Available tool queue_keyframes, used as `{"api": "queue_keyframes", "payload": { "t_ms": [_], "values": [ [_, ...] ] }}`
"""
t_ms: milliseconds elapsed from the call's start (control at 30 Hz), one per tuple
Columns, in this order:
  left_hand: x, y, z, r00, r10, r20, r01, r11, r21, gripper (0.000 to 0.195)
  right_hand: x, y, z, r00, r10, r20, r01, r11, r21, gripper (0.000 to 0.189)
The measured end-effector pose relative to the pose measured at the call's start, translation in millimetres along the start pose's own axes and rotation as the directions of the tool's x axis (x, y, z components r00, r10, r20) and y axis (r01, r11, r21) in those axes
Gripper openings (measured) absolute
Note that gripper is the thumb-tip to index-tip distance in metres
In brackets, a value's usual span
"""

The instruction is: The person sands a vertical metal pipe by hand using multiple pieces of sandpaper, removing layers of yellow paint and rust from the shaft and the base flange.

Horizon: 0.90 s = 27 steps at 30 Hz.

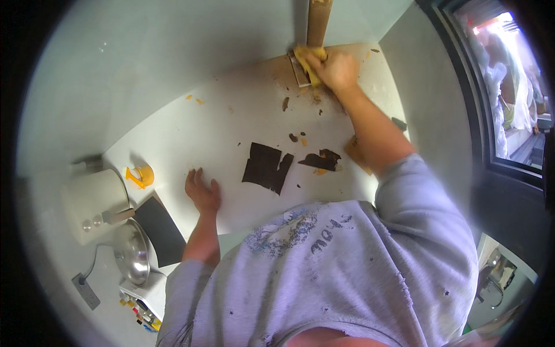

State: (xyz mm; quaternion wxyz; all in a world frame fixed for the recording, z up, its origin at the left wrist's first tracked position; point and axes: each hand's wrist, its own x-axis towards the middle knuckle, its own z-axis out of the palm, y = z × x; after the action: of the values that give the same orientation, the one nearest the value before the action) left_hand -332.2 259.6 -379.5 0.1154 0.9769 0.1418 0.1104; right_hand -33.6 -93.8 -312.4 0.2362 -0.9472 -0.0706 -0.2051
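Note:
My right hand [340, 71] grips a folded yellow sheet [314, 65], its look like sandpaper or cloth, at the foot of a brown post or pipe [318, 24] by the wall. A small flat square piece [300, 71] lies beside it, partly covered by the sheet. The right hand looks blurred. My left hand [203, 191] rests on the white surface [195, 130] with fingers apart and nothing in it. Between the hands lie a torn dark sheet [262, 167] and a smaller ragged dark scrap [323, 160]. Brown and yellow fragments [285, 104] are scattered about.
A yellow tape roll or cup [145, 175] stands at the left, near a cream appliance [95, 204]. A black sheet [160, 230], a metal lid [134, 253] and a power strip [86, 290] are lower left. A brown sheet [357, 152] lies under my right forearm. A window [503, 95] is at the right.

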Motion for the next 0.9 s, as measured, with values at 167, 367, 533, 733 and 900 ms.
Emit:
{"api": "queue_keyframes", "payload": {
  "t_ms": [167, 367, 533, 733, 900],
  "values": [
    [-6.8, 3.6, -1.3, 1.000, -0.021, 0.012, 0.021, 1.000, -0.016, 0.052, 12.1, -14.0, -18.7, 1.000, 0.003, 0.025, -0.005, 0.997, 0.074, 0.052],
    [-4.5, -0.2, 1.8, 1.000, 0.025, -0.010, -0.025, 0.998, 0.050, 0.051, 2.1, 8.4, -0.9, 0.994, -0.098, -0.045, 0.098, 0.995, 0.005, 0.048],
    [-6.3, -0.7, 2.8, 0.999, 0.034, -0.033, -0.033, 0.999, 0.026, 0.051, 26.3, -10.1, -31.9, 0.992, -0.109, -0.068, 0.121, 0.971, 0.205, 0.054],
    [-4.5, -0.9, 2.3, 0.998, 0.040, -0.038, -0.040, 0.999, 0.010, 0.051, 20.3, -13.1, -28.0, 0.999, -0.031, -0.042, 0.044, 0.929, 0.368, 0.055],
    [-5.3, 1.6, 0.9, 0.999, -0.032, 0.019, 0.031, 0.999, 0.038, 0.051, 9.1, 2.6, -16.4, 0.985, -0.065, 0.162, 0.054, 0.996, 0.073, 0.042]
  ]
}}
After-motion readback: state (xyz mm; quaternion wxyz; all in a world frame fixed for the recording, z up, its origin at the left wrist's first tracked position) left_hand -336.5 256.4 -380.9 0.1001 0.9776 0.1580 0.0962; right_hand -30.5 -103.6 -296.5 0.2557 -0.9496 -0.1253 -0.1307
